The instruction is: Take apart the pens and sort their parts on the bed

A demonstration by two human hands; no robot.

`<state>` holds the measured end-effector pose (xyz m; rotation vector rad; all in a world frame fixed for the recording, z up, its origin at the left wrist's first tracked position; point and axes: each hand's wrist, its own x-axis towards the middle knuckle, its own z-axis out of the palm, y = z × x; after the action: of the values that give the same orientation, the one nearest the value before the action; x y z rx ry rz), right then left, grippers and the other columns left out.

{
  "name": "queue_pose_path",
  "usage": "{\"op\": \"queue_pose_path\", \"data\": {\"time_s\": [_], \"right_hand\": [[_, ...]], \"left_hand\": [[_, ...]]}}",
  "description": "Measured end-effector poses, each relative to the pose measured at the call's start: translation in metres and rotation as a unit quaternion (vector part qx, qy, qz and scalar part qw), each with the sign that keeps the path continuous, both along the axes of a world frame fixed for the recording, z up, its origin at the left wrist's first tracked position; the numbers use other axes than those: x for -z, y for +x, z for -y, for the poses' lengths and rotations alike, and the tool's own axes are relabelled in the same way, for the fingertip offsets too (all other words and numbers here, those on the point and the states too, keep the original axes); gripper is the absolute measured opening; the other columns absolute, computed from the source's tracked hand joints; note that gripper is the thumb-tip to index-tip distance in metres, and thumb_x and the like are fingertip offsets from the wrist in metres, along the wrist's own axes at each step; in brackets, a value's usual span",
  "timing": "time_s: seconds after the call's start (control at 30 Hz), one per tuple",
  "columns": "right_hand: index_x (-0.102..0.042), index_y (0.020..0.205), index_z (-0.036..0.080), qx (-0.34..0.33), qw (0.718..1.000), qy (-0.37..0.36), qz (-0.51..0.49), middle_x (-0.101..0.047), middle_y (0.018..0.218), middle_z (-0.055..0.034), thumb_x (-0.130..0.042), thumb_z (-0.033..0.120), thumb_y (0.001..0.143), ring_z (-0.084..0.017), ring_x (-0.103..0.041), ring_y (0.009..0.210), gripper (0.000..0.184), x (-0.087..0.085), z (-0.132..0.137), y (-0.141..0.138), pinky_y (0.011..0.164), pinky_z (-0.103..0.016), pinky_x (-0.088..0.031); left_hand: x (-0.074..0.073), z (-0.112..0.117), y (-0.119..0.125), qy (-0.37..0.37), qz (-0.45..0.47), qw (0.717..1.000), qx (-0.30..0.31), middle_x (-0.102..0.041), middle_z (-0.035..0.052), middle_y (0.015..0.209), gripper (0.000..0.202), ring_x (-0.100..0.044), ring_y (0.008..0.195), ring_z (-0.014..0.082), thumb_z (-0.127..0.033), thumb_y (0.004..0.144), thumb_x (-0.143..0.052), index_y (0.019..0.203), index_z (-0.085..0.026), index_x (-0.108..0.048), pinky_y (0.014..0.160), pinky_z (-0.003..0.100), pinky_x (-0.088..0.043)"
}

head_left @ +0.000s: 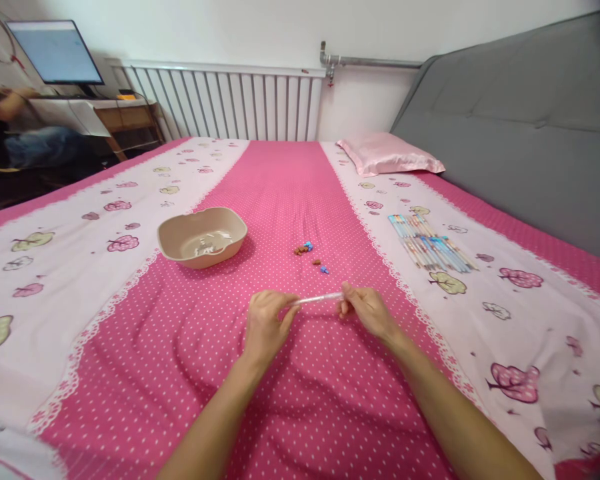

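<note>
Between my hands, above the pink dotted bedsheet [300, 400], a slim pale pen [320, 299] is stretched level. My left hand [267, 320] pinches its left end. At the other end, the fingers of my right hand [367, 308] are closed around the tip, hiding it. Just beyond the pen lie several small brown and blue pieces [303, 249], with a single blue piece [325, 270] nearest to me. To the right, pens with patterned barrels [437, 253] lie side by side in two rows. At the left stands a beige plastic basin [200, 257] with some pale, clear pieces inside.
A pink pillow [387, 153] lies at the far right, by the grey padded headboard [525, 120]. A white radiator [230, 103] runs along the wall behind the bed. At the far left, a person [20, 133] sits at a desk with a monitor [55, 53].
</note>
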<state>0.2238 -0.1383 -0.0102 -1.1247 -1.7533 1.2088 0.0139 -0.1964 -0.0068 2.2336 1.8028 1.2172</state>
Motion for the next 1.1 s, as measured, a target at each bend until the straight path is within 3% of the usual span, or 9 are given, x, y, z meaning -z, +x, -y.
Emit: {"op": "queue_pose_path", "data": {"time_s": [0.1, 0.23, 0.37, 0.63, 0.93, 1.1], "right_hand": [[-0.061, 0.082, 0.017, 0.032, 0.999, 0.027, -0.024, -0.064, 0.074, -0.005, -0.059, 0.049, 0.075, -0.016, -0.06, 0.064, 0.033, -0.0026, -0.0014, 0.0017, 0.06, -0.029, -0.047], [-0.057, 0.107, 0.021, -0.005, 0.998, 0.054, -0.031, -0.063, 0.095, -0.0073, -0.07, 0.034, 0.068, -0.019, -0.06, 0.082, 0.043, -0.0062, -0.0004, 0.0001, 0.066, -0.029, -0.049], [-0.066, 0.096, 0.02, -0.013, 0.998, 0.065, -0.005, -0.065, 0.089, -0.0064, -0.064, 0.032, 0.074, -0.018, -0.059, 0.076, 0.025, -0.0055, 0.0017, -0.0023, 0.064, -0.031, -0.048], [-0.069, 0.088, 0.018, -0.012, 0.999, 0.052, -0.003, -0.064, 0.073, -0.0038, -0.061, 0.041, 0.076, -0.014, -0.052, 0.06, 0.027, -0.0059, 0.003, -0.0028, 0.054, -0.026, -0.039], [-0.066, 0.07, 0.015, -0.022, 0.996, 0.066, 0.055, -0.054, 0.054, 0.0001, -0.051, 0.048, 0.08, -0.011, -0.043, 0.048, 0.039, -0.0055, 0.0015, -0.0021, 0.047, -0.023, -0.029], [-0.067, 0.064, 0.013, -0.008, 0.996, 0.047, 0.073, -0.062, 0.057, -0.005, -0.04, 0.054, 0.084, -0.014, -0.055, 0.053, 0.053, -0.0031, 0.0002, -0.0015, 0.052, -0.025, -0.037]], "left_hand": [[0.0006, -0.0001, -0.0005, -0.002, 0.002, 1.0, -0.007, -0.07, 0.003, 0.079, 0.012, -0.06, 0.075, 0.0175, -0.028, 0.079, -0.06, 0.084, -0.02, -0.067, 0.074, 0.035, -0.042], [0.0012, 0.0, -0.0009, -0.005, 0.002, 1.0, -0.007, -0.069, 0.0029, 0.079, 0.013, -0.059, 0.075, 0.0174, -0.029, 0.079, -0.059, 0.083, -0.019, -0.066, 0.074, 0.035, -0.042], [0.0015, 0.0, -0.0009, -0.008, -0.001, 1.0, -0.009, -0.069, 0.0024, 0.078, 0.013, -0.059, 0.074, 0.0174, -0.03, 0.079, -0.06, 0.084, -0.019, -0.066, 0.074, 0.035, -0.041], [0.0011, -0.0005, -0.0006, 0.004, 0.005, 1.0, -0.001, -0.069, 0.0021, 0.077, 0.011, -0.059, 0.074, 0.0175, -0.028, 0.077, -0.063, 0.083, -0.019, -0.066, 0.072, 0.034, -0.041], [0.0013, -0.0005, -0.0006, 0.017, 0.005, 1.0, 0.004, -0.069, 0.0014, 0.076, 0.01, -0.058, 0.073, 0.0167, -0.026, 0.076, -0.064, 0.082, -0.019, -0.066, 0.072, 0.033, -0.041], [0.0018, -0.0018, -0.0009, 0.025, 0.004, 1.0, 0.008, -0.069, 0.0015, 0.076, 0.01, -0.058, 0.073, 0.0167, -0.026, 0.076, -0.064, 0.082, -0.019, -0.066, 0.071, 0.033, -0.041]]}}
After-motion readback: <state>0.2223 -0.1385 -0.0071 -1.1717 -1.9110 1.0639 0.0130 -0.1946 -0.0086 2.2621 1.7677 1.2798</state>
